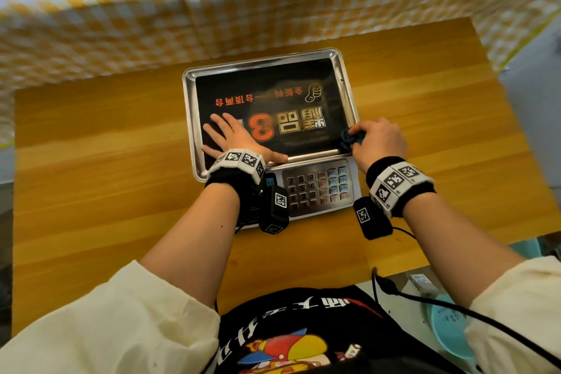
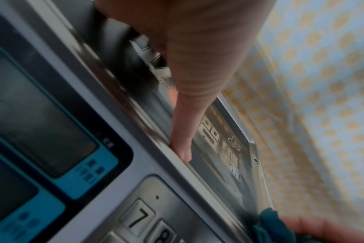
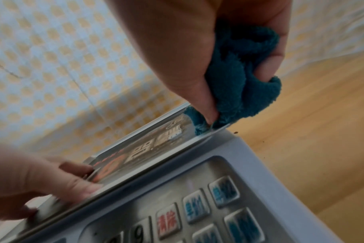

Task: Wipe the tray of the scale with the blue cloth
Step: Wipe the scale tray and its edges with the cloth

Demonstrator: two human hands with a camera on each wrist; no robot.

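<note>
A steel scale tray [image 1: 346, 91] with a black printed film sits on the scale on a wooden table. My left hand [image 1: 233, 140] lies flat on the tray's near left part, fingers spread, thumb [image 2: 183, 144] along the near rim. My right hand [image 1: 379, 140] grips a bunched blue cloth [image 1: 352, 138] and presses it into the tray's near right corner. The right wrist view shows the cloth [image 3: 239, 85] wadded between thumb and fingers, touching the tray rim [image 3: 206, 136]. The cloth [image 2: 274, 228] also shows at the bottom right of the left wrist view.
The scale's keypad [image 1: 317, 188] and display [image 2: 40, 118] face me below the tray. A yellow-and-white checked cloth [image 1: 121, 9] hangs behind the table. Bare wooden tabletop [image 1: 91, 161] lies on both sides. A cable [image 1: 455, 307] and a teal round object [image 1: 446, 331] sit at the lower right.
</note>
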